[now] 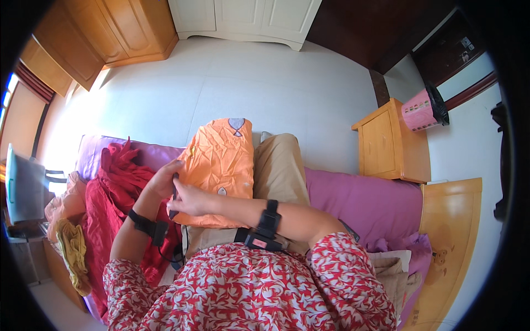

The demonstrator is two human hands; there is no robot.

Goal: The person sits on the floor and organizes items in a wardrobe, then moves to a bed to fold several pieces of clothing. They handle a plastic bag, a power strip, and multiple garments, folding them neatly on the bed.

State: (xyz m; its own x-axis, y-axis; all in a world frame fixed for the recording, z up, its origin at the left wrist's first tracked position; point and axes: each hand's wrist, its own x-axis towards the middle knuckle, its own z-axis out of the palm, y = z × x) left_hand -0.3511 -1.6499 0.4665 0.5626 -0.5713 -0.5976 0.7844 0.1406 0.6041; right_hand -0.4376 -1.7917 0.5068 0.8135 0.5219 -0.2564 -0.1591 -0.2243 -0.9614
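A folded orange cloth [219,169] with grey printed shapes and many creases lies across my lap, mostly over one thigh. My left hand [163,178] pinches its left edge, where a dark strip [175,186] shows. Reaching across my body, my right hand [192,200] grips the same edge just below the left hand. The fingertips of both hands are partly hidden, and so is the cloth beneath them. Under the cloth are my tan trousers [279,169].
I sit on a bed with a purple sheet [360,202]. Crumpled red fabric [112,186] and a yellow cloth [71,252] lie at the left. Folded beige clothing [389,273] is at the right, near a wooden headboard [451,231]. A pink basket [420,111] stands on a wooden nightstand [379,140].
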